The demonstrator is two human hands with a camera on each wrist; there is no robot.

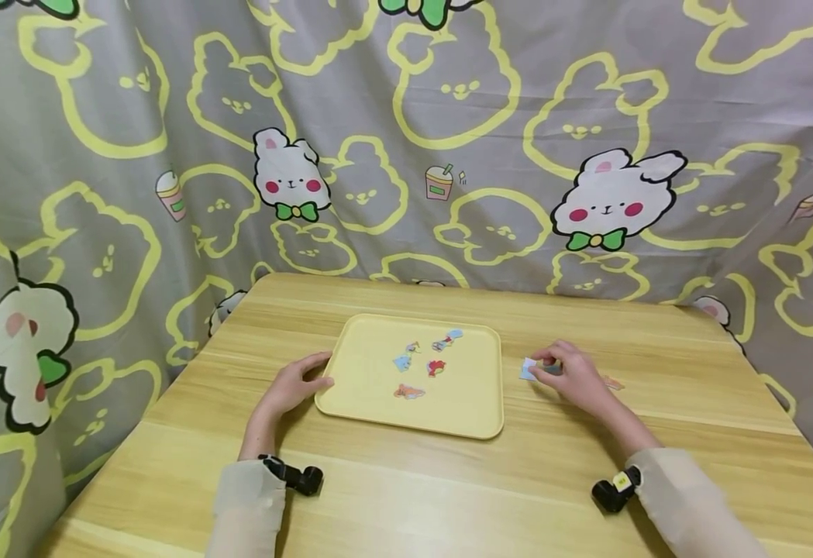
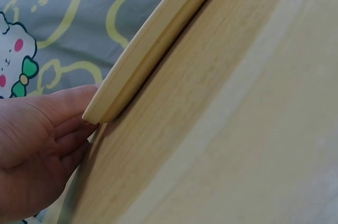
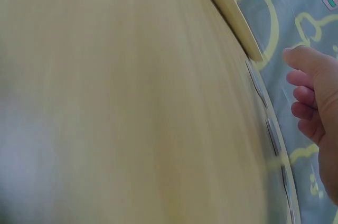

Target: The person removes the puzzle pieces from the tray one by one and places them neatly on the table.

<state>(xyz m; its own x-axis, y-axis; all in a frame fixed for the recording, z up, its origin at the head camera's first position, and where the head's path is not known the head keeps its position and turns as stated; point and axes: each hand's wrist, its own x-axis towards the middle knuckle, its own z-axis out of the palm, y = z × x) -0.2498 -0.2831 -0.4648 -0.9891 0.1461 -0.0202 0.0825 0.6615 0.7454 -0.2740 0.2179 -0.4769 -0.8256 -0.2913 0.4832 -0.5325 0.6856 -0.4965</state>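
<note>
My left hand grips the left side of a yellow tray. In the left wrist view the thumb lies along the tray rim, and the other fingers bend beneath it. On the tray lie several small cut-out stickers, among them a red one and an orange one. Right of the tray, my right hand hovers with loosely bent fingers over a light-blue sticker. The right wrist view shows this hand above the table, with nothing visible between its fingers.
An orange sticker lies on the wooden table, partly behind the right wrist. Several flat pieces line up there in the right wrist view. A grey curtain with cartoon rabbits surrounds the table.
</note>
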